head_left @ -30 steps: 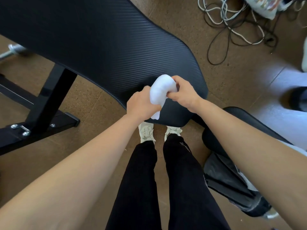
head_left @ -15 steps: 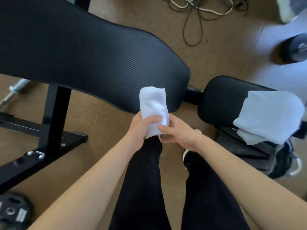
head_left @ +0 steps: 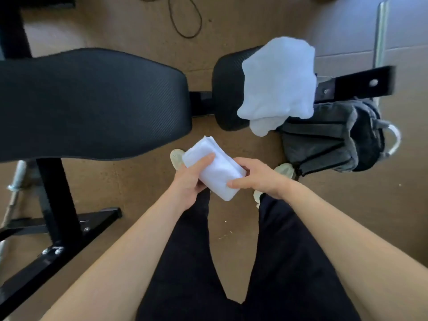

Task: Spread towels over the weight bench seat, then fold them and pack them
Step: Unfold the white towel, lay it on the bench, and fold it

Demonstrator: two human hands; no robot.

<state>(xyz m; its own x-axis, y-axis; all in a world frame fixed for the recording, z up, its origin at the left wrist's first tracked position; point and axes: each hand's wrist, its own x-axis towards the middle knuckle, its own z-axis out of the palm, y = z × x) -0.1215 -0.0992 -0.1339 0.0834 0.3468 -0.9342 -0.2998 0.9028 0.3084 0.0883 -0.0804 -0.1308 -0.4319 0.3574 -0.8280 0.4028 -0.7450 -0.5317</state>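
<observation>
Nearest the camera, both forearms reach out over legs in black trousers (head_left: 289,262) and meet around the folded towel (head_left: 216,173), which is held in the air, on the person's side of the seat pad (head_left: 225,93) and a little left of it, touching no part of the bench. The left hand (head_left: 191,181) grips the packet with the thumb laid flat across its top and the other fingers curled beneath. The right hand (head_left: 258,177) pinches the packet's near right end between thumb and forefinger; its remaining fingers are hidden behind the hand. A second ago this towel was a bent roll over the end of the back pad (head_left: 92,100); half a second ago it stood as a flat oblong between the hands. Now it is a tight, tilted packet clear of the padding, and the view has swung towards the seat pad. Folding of this one looks finished, so packing is probably next. Pale shoes (head_left: 177,157) show under the hands on a brown floor (head_left: 139,179). The back pad lies left of the seat pad, on a black frame (head_left: 58,216). A loose towel (head_left: 278,77) is draped over the seat pad's right part, one corner hanging off, not yet folded. A grey bag (head_left: 324,140) sits just this side of the seat pad's right end, the likely container. Beyond the seat pad, a dark cable (head_left: 185,22) loops on the floor.
</observation>
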